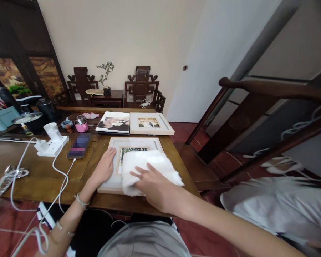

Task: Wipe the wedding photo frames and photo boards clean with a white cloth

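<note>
A white picture frame (pixel 115 142) lies flat on the wooden table (pixel 42 171) in front of me. My left hand (pixel 105 166) rests flat on the frame's left border, fingers stretched out. My right hand (pixel 152 185) lies palm down, fingers spread, on a white fluffy cloth (pixel 160 162) that covers the frame's right half and part of the photo (pixel 128 150).
Behind lie a photo album (pixel 113 122) and a second frame (pixel 151 123). To the left sit a phone (pixel 80 145) on a white cable, a white power strip (pixel 49 144), a pink cup (pixel 81 125) and a kettle (pixel 46 107). A dark wooden chair (pixel 270 107) stands at right.
</note>
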A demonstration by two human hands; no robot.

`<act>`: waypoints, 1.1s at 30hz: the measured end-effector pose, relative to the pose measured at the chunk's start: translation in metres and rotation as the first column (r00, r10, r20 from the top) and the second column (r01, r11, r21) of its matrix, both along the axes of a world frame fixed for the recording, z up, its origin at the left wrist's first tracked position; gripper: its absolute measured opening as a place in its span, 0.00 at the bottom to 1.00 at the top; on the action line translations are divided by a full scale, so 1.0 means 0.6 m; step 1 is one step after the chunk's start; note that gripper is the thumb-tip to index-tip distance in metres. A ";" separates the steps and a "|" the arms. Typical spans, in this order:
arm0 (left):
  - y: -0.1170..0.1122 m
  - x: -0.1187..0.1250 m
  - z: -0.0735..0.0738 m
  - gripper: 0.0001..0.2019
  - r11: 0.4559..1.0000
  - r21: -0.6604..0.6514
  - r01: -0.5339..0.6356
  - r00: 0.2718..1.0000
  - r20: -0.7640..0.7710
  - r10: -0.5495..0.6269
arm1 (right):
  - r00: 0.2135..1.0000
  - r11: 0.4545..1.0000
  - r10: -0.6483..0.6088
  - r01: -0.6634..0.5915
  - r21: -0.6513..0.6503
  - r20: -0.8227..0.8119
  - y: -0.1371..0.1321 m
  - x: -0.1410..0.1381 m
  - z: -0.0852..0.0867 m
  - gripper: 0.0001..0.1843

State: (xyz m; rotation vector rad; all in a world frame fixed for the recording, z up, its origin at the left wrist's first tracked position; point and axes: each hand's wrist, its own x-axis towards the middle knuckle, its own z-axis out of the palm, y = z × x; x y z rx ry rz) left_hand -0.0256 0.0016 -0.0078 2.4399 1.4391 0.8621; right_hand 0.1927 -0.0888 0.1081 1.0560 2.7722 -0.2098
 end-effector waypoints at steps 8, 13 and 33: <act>0.003 -0.002 -0.008 0.25 1.000 0.024 0.006 1.000 0.011 -0.006 | 0.995 0.995 -0.096 0.096 0.022 0.012 -0.037 0.069 0.025 0.22; 0.000 0.000 0.001 0.25 1.000 0.014 0.000 1.000 -0.019 0.000 | 0.996 0.998 0.044 -0.047 -0.033 -0.084 -0.035 0.012 0.011 0.20; 0.004 -0.001 -0.002 0.24 1.000 0.009 0.002 1.000 -0.020 -0.002 | 0.999 0.999 0.037 -0.037 0.033 0.014 -0.042 0.061 0.027 0.13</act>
